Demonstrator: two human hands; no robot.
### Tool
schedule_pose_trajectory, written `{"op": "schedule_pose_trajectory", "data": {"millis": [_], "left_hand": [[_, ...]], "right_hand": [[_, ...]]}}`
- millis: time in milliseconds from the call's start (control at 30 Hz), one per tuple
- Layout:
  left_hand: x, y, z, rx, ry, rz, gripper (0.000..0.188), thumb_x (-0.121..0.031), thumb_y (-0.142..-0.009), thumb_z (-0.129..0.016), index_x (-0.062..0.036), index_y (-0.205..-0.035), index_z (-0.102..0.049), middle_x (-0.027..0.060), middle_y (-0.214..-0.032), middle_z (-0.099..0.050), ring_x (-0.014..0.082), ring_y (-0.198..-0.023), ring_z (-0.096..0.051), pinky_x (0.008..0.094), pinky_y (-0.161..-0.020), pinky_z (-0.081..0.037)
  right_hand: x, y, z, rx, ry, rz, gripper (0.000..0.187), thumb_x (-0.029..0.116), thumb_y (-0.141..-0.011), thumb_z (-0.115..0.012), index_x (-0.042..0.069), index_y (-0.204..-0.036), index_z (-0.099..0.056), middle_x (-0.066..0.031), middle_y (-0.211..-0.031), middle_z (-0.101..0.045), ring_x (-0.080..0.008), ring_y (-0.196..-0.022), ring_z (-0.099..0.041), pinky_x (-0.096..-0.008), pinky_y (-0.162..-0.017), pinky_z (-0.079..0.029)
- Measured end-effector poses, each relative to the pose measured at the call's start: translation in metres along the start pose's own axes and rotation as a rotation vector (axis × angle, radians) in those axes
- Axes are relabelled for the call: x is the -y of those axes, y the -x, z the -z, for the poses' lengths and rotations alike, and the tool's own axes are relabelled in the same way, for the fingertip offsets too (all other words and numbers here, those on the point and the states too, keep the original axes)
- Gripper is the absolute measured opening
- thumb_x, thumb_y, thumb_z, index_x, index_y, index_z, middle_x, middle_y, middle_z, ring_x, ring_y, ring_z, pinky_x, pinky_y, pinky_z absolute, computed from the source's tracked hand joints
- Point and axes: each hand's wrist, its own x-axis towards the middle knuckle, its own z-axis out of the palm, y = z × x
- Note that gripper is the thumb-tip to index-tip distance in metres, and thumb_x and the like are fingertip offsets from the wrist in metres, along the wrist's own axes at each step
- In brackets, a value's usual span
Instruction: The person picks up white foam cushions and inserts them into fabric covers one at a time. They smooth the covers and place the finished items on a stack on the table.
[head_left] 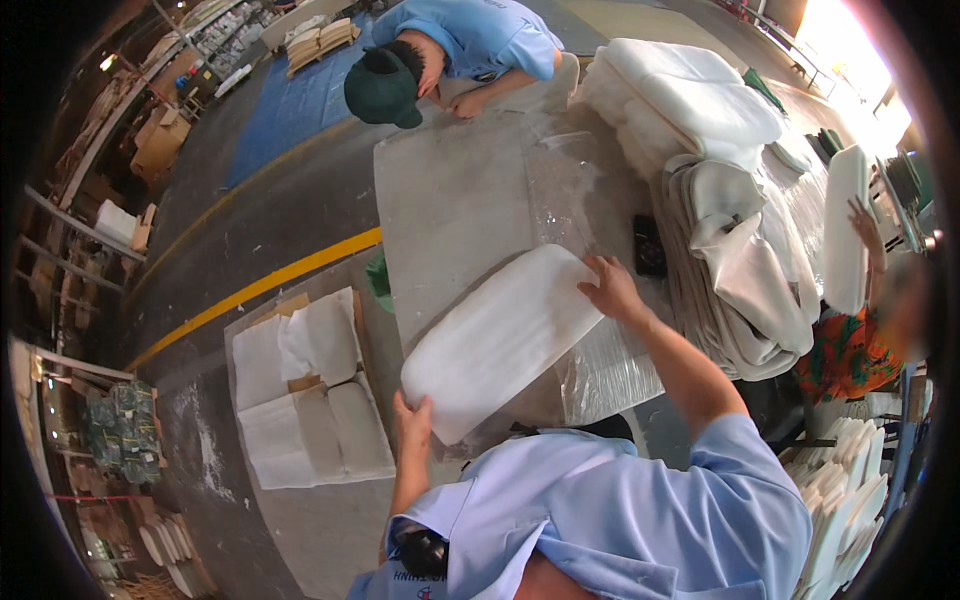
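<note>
A long white padded board (505, 340) with rounded corners lies slantwise across the work table in front of me. My left hand (414, 418) grips its near left end, thumb along the edge. At the opposite end, my right hand (612, 288) holds the upper right edge with fingers bent over it. Under the board are a flat grey sheet (450, 190) and clear plastic wrap (605, 385) on the table. A dark phone-like object (649, 246) lies just beyond my right hand.
A stack of pale fabric covers (735, 240) and thick white padding (690, 95) stand at the right. Across the table a co-worker in a green cap (385, 88) leans in. Another person (860, 345) holds a white board (846, 230). Packed white pieces (310, 390) lie at left.
</note>
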Motion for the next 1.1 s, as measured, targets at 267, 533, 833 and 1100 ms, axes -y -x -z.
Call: {"op": "schedule_pose_trajectory", "data": {"millis": [267,533,833,1100], "left_hand": [[-0.084,-0.013,-0.057,0.152,-0.403,-0.839,0.044,-0.009,-0.095,-0.070,-0.0005,-0.139,-0.064,0.0225,-0.151,-0.056,0.0456,-0.143,-0.047,0.0529,-0.123,-0.035],[-0.098,-0.045,-0.145,0.391,-0.710,-1.157,0.052,-0.024,-0.104,-0.060,-0.0116,-0.155,-0.054,0.0102,-0.166,-0.045,0.0427,-0.156,-0.032,0.0570,-0.129,-0.023],[-0.090,-0.040,-0.148,0.414,-0.802,-1.144,0.064,-0.037,-0.105,-0.058,-0.0162,-0.164,-0.042,0.0078,-0.174,-0.031,0.0411,-0.161,-0.023,0.0581,-0.130,-0.016],[-0.055,0.008,-0.144,0.410,-0.808,-1.217,0.071,-0.039,-0.103,-0.059,-0.0089,-0.164,-0.039,0.0112,-0.174,-0.029,0.0423,-0.160,-0.023,0.0601,-0.130,-0.014]], "right_hand": [[0.034,0.091,-0.053,0.161,0.138,0.647,0.031,0.010,-0.080,-0.078,0.015,-0.110,-0.074,-0.0024,-0.119,-0.068,-0.0260,-0.115,-0.062,-0.0460,-0.101,-0.048],[0.028,0.079,-0.075,0.147,0.159,0.742,0.027,0.013,-0.075,-0.072,0.015,-0.102,-0.076,0.0028,-0.113,-0.069,-0.0228,-0.113,-0.061,-0.0430,-0.101,-0.046],[0.015,0.098,-0.072,0.157,0.097,0.720,0.028,0.011,-0.073,-0.073,0.013,-0.101,-0.075,0.0011,-0.113,-0.070,-0.0238,-0.112,-0.062,-0.0458,-0.106,-0.048],[0.020,0.077,-0.049,0.337,-0.052,0.496,0.024,0.011,-0.084,-0.077,0.010,-0.108,-0.074,-0.0057,-0.126,-0.071,-0.0293,-0.121,-0.062,-0.0504,-0.109,-0.046]]}}
